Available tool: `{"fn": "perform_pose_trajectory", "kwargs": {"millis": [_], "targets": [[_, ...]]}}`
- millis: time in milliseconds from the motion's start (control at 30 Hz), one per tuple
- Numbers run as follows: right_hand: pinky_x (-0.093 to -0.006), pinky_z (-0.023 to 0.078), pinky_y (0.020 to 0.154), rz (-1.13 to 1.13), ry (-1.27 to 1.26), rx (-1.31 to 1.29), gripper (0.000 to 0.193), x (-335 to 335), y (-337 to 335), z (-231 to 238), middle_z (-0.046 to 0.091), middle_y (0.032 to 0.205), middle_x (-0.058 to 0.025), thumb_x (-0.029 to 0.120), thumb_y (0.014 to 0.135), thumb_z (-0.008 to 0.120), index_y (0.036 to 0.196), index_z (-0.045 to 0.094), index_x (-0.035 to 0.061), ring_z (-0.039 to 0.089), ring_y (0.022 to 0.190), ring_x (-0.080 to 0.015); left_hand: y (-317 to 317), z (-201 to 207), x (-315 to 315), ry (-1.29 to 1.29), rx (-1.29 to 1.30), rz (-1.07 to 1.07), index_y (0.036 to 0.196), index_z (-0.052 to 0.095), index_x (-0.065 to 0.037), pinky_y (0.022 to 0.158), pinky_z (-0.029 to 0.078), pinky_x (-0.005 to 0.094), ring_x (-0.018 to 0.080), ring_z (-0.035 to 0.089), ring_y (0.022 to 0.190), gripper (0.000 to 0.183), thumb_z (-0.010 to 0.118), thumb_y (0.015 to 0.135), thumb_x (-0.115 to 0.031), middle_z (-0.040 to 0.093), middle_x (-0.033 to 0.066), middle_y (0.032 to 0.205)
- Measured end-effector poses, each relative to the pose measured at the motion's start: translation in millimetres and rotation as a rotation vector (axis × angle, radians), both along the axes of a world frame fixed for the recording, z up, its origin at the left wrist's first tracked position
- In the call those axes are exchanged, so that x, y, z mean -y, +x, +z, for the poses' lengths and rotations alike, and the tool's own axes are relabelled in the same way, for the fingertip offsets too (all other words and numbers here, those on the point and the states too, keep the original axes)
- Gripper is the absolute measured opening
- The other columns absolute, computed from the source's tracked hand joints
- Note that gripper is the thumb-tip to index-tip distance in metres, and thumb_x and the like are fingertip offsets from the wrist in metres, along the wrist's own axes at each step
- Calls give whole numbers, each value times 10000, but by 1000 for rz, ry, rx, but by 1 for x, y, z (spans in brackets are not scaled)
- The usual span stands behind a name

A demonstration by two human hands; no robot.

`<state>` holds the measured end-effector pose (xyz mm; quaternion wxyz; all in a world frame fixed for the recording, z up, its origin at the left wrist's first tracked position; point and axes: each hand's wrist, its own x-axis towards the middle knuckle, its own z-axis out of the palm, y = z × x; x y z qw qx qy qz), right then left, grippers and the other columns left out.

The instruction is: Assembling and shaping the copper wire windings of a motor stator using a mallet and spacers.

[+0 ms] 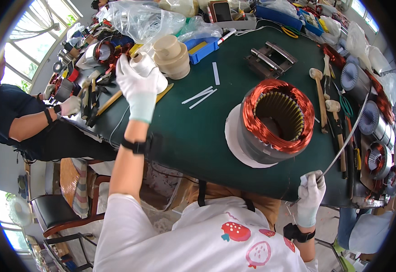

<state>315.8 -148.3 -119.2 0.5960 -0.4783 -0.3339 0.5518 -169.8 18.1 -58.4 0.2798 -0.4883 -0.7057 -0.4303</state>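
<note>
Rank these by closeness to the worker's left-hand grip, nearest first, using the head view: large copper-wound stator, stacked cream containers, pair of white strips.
1. Stacked cream containers: just right of the left-hand grip.
2. Pair of white strips: farther right, lying flat.
3. Large copper-wound stator: farthest right of the three.

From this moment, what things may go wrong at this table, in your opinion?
The left hand is at a white roll close beside the cream-coloured stack, so it might knock that over. The long grey rod in the right hand crosses a mallet in view and could snag. Loose white strips might be brushed aside.
</note>
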Motion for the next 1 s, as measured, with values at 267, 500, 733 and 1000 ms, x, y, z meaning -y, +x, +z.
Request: {"fn": "perform_pose_trajectory", "kwargs": {"millis": [267,500,733,1000], "targets": [[-178,231,377,-63,-62,-170,122,-6,26,-41,549,720,-17,172,1030,610,955,549,98,303,440,-12,-103,-71,-30,-19,569,-225,1258,540,20,934,531,361,259,679,1057,650,844,753,-255,678,162,1162],[-162,249,402,-77,-14,-94,109,-5,14,-36,538,767,-1,191,1041,597,1056,548,95,318,466,0,-127,-59,-14,-58,45,205,1390,471,39,1110,393,445,391,515,1283,893,889,685,-315,565,254,1350],[-173,227,400,-127,-25,-92,83,-7,11,-33,539,738,-12,155,1030,598,1006,553,90,299,460,-11,-62,-68,-25,-370,-211,-261,1231,600,-63,866,543,411,319,682,985,319,592,914,-95,677,107,1192],[-179,239,401,-112,6,-96,91,-7,12,-37,546,747,-19,163,1041,582,1010,554,82,305,457,-14,-81,-70,-75,-975,-267,-94,1197,630,-46,863,571,484,384,693,1019,286,539,935,-111,694,198,1099]]}}
